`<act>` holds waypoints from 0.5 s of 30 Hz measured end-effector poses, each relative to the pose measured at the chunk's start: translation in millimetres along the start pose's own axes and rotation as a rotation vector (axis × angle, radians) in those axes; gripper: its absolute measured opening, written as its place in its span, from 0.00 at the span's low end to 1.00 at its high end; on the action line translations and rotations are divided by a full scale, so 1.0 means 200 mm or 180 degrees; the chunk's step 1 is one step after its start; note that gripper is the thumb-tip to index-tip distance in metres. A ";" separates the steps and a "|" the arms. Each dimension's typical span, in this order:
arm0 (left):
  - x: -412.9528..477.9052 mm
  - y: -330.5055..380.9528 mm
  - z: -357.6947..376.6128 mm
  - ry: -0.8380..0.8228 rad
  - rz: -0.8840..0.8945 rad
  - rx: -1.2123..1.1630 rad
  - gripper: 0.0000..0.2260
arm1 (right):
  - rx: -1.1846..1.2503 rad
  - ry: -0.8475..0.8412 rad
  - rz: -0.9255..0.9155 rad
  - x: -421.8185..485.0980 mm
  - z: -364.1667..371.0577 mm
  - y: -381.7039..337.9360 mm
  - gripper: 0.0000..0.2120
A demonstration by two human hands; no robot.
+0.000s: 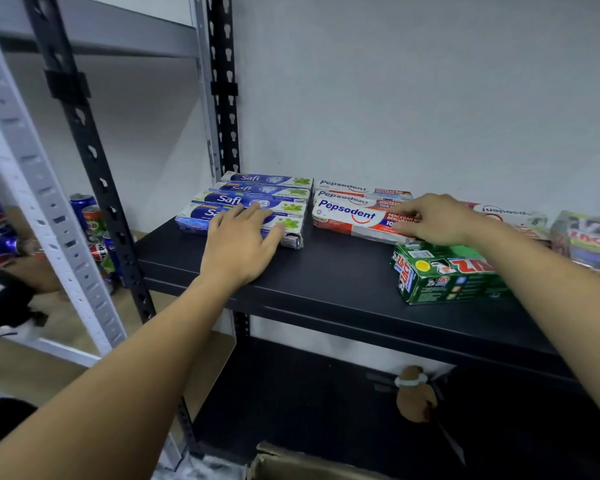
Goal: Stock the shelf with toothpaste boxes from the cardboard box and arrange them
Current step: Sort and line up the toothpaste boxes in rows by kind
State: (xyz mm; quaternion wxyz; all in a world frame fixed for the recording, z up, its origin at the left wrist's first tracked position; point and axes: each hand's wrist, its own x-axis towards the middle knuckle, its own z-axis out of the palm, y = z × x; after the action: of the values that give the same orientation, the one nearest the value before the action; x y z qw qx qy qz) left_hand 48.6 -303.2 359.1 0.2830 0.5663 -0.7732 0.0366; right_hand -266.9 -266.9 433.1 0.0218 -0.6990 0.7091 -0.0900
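Black shelf [326, 271] against a pale wall [430, 98]. At its back left, four blue Safi boxes [257, 192] in a tight row, one behind the other. Just beside them to the right, three red and white Pepsodent boxes [347, 199], lined up the same way. Flat on the front Safi box [191, 220], the left hand [239, 244], fingers straight and a little spread. On the right end of the front Pepsodent box [347, 218], the right hand [440, 220], fingers bent, tips touching. Hard to tell if gripping or only touching. Under that wrist, a green box [444, 278]. Down at the bottom, a corner of the cardboard box [291, 465]. Off to the left, soda cans [84, 209].
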 end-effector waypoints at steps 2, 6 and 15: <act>0.00 0.00 0.00 -0.0007 -0.0006 0.0000 0.24 | -0.0094 -0.0061 0.0023 0.00 0.01 0.00 0.25; 0.00 0.00 0.00 -0.0011 -0.0006 -0.0012 0.24 | -0.0024 -0.0188 0.0038 0.01 0.01 0.02 0.29; 0.01 -0.01 0.01 -0.0023 -0.0012 0.0028 0.24 | 0.0368 -0.0198 0.0029 -0.01 0.00 0.06 0.26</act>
State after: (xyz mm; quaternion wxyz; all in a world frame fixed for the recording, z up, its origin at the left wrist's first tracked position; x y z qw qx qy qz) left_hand 49.0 -305.6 358.7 0.2778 0.5691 -0.7730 0.0374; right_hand -278.6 -265.7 430.1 0.0847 -0.6958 0.7049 -0.1090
